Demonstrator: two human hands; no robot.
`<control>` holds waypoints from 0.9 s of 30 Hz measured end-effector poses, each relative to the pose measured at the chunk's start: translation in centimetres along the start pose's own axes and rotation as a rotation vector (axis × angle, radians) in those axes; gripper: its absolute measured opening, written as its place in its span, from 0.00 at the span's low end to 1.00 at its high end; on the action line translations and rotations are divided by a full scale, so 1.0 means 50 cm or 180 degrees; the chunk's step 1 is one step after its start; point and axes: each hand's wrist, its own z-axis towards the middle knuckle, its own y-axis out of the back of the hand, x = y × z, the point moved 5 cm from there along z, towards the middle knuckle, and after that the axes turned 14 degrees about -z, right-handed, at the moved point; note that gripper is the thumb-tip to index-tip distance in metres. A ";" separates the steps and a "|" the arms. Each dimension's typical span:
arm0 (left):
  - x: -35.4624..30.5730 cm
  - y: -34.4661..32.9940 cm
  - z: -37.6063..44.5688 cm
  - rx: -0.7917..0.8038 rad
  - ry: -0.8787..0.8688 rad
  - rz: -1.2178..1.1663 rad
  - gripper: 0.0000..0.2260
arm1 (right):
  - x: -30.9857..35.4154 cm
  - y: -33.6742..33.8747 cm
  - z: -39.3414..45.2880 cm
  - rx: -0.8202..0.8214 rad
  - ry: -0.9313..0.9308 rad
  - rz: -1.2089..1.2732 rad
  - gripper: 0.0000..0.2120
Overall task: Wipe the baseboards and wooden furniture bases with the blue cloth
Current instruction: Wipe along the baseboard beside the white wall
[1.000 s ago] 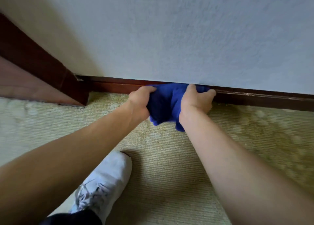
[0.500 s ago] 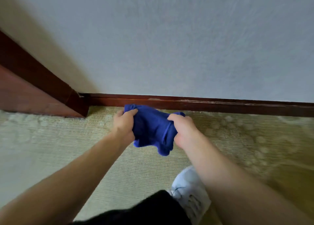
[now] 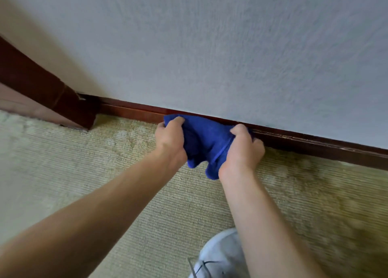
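Note:
The bunched blue cloth [image 3: 204, 140] is pressed against the dark red-brown baseboard [image 3: 315, 144] at the foot of the white wall. My left hand [image 3: 171, 140] grips the cloth's left end and my right hand [image 3: 241, 152] grips its right end, knuckles close to the baseboard. The cloth covers a short stretch of the baseboard between my hands, and its lower corners hang down to the carpet. More baseboard runs bare to the left and right of the cloth.
A dark wooden door frame or furniture base [image 3: 63, 103] stands at the left, meeting the baseboard at a corner. Beige ribbed carpet [image 3: 105, 172] covers the floor. My white shoe [image 3: 218, 259] is at the bottom edge, under my right forearm.
Half a second ago both hands held the cloth off the baseboard above the carpet. They have since pushed it forward against the baseboard, further right of the corner.

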 end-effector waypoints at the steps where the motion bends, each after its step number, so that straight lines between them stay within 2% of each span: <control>1: 0.015 -0.012 -0.012 0.0112 0.0132 0.0010 0.07 | 0.004 0.014 0.003 -0.0257 0.0066 0.0219 0.06; 3: 0.032 -0.021 -0.028 0.0244 0.0270 0.0061 0.10 | 0.003 0.021 0.004 -0.0436 0.0153 0.0363 0.07; 5: 0.016 -0.008 -0.022 0.0237 0.0155 0.0031 0.10 | -0.012 0.003 0.001 -0.0291 0.0121 0.0036 0.12; 7: -0.023 0.021 0.021 0.0043 -0.0062 -0.0206 0.13 | -0.027 -0.033 -0.011 0.0144 0.0048 -0.0355 0.16; 10: -0.062 0.053 0.072 -0.0271 -0.0113 -0.0452 0.19 | -0.049 -0.077 -0.034 0.0994 -0.0067 -0.0587 0.15; 12: -0.067 0.043 0.045 -0.0231 -0.0233 -0.0351 0.18 | -0.039 -0.070 -0.023 0.0888 -0.0075 -0.0468 0.15; 14: -0.047 0.030 0.018 -0.0074 -0.0330 0.0011 0.06 | -0.028 -0.040 0.011 0.0472 -0.0111 -0.0216 0.17; 15: -0.033 0.023 0.007 0.0087 -0.0242 0.0207 0.03 | -0.028 -0.025 0.027 0.0296 -0.0186 -0.0057 0.18; 17: -0.023 0.024 -0.007 0.0405 -0.0006 0.0369 0.05 | -0.045 -0.019 0.047 0.0154 -0.0347 0.0223 0.22; 19: -0.048 0.050 0.016 0.0366 -0.0145 0.0475 0.06 | -0.062 -0.048 0.037 0.0238 -0.0378 0.0233 0.22; 21: -0.096 0.088 0.055 0.0107 -0.0395 0.0451 0.03 | -0.076 -0.099 -0.001 0.0595 -0.0304 -0.0015 0.16; 24: -0.152 0.145 0.127 -0.0186 -0.0297 0.0285 0.10 | -0.092 -0.161 -0.062 0.1610 -0.0310 -0.0488 0.13; 25: -0.161 0.153 0.141 -0.0182 -0.0200 0.0319 0.12 | -0.092 -0.165 -0.064 0.1725 -0.0353 -0.0589 0.14; 27: -0.152 0.138 0.140 -0.0043 -0.0064 0.0397 0.11 | -0.078 -0.145 -0.042 0.1581 -0.0401 -0.0610 0.15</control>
